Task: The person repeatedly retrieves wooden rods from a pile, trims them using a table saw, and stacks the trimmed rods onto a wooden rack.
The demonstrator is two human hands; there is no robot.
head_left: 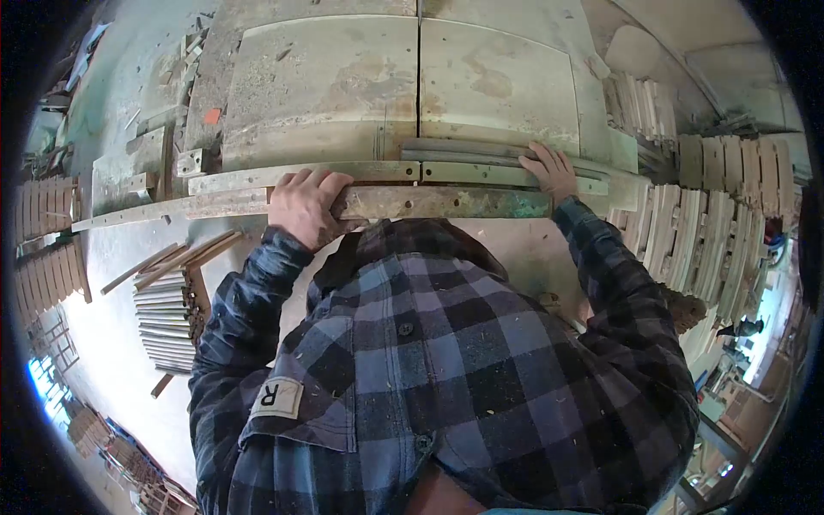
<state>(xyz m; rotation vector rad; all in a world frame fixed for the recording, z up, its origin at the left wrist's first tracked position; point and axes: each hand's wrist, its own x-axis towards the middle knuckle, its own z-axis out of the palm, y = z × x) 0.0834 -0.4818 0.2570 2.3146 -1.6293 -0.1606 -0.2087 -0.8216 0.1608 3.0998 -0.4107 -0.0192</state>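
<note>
My left hand (307, 206) is curled over long, narrow wooden strips at the near edge of the workbench (318, 77). Its fingers wrap round the light strip (232, 181), just left of my chest. On the right, my right hand (554, 173) rests with bent fingers over the same row, gripping the right-hand light strip (472, 173). Between my hands runs a stained edge board (446, 203) with several holes, nearest my body. A greyish slat (463, 153) lies just beyond the light strips. The undersides of both hands are hidden.
A drilled metal block (191, 162) and an orange scrap (212, 116) lie on the left of the bench. Stacked sticks (163, 318) stand at lower left. Wooden slat stacks (687, 232) stand on the right. A dark gap (419, 69) splits the bench top.
</note>
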